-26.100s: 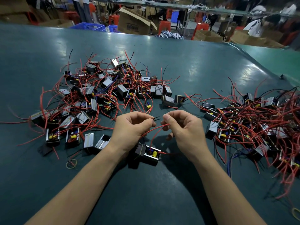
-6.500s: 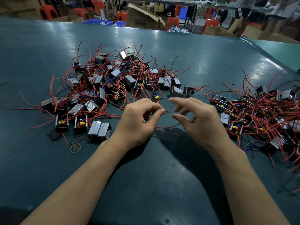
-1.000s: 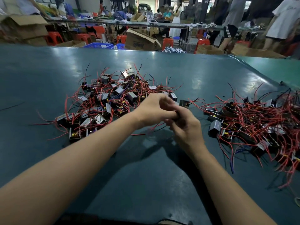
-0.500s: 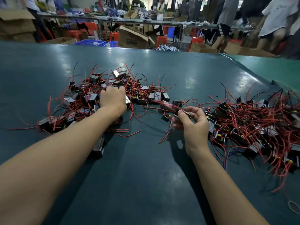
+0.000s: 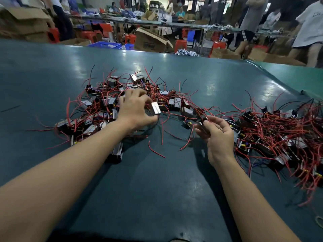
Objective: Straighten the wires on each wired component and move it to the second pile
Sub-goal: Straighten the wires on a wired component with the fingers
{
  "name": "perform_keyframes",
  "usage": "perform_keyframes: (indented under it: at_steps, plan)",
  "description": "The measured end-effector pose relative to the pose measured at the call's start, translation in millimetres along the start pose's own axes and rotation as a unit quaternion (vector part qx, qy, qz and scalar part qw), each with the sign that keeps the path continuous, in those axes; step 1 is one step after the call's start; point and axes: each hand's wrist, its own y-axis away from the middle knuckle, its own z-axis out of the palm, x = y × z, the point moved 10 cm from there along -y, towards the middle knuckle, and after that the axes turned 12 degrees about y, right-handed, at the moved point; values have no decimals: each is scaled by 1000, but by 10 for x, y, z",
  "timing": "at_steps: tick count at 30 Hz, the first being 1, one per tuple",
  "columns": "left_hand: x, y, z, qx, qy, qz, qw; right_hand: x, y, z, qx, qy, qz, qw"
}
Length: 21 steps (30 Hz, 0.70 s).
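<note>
On the green table lie two piles of small black and silver components with red and black wires: a left pile (image 5: 108,102) and a right pile (image 5: 279,133). My left hand (image 5: 135,110) is over the right part of the left pile, its fingers curled round a silver-sided component (image 5: 155,108). My right hand (image 5: 216,135) is between the piles at the right pile's left edge. Its curled fingers pinch the wires of a dark component (image 5: 202,122); most of that part is hidden.
Loose red wires (image 5: 156,151) lie on the table (image 5: 157,189) between my arms. One component (image 5: 116,152) lies under my left forearm. Beyond the far edge stand cardboard boxes (image 5: 150,41), blue crates, red stools and people.
Half a second ago my left hand lay flat on the left pile; now it has closed round a component and drawn it right. My right hand has turned slightly, still holding wires.
</note>
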Motion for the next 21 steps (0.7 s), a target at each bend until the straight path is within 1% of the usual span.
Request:
perform_keyframes:
  at_steps: [1,2,3,5,8,10,12,13,14,16,19,20,21]
  plan:
    - [57,26,-119,41,90,13,995,15,0,-10,-1,-13,11,1000]
    - [110,53,-224,68,172,26,982,28,1,-12,-3,-22,20,1000]
    - [169,95,-294,78,242,34,966,43,7,-7,-6,-25,29,999]
    - [316,202,-364,64,368,31,927,51,19,4,-6,-4,37,999]
    - [533,378,-315,16,538,4,843,41,19,-17,3,35,27,999]
    - [649,492,-167,-30,632,-34,773,31,7,-41,8,42,20,999]
    - [735,634,74,-78,705,-85,700,33,-3,-44,8,50,19,999]
    - [763,712,200,-100,718,-107,681,37,-4,-30,3,57,18,998]
    - [762,781,308,-115,709,-123,685,43,1,-11,-5,69,15,997]
    - [697,861,440,-121,663,-143,725,46,23,64,-32,100,0,994]
    - [611,870,483,-108,603,-142,777,29,46,150,-66,164,-35,984]
    - [608,873,497,-115,582,-141,793,13,50,168,-71,190,-48,978]
    - [622,879,515,-123,570,-139,800,2,52,184,-74,217,-60,972]
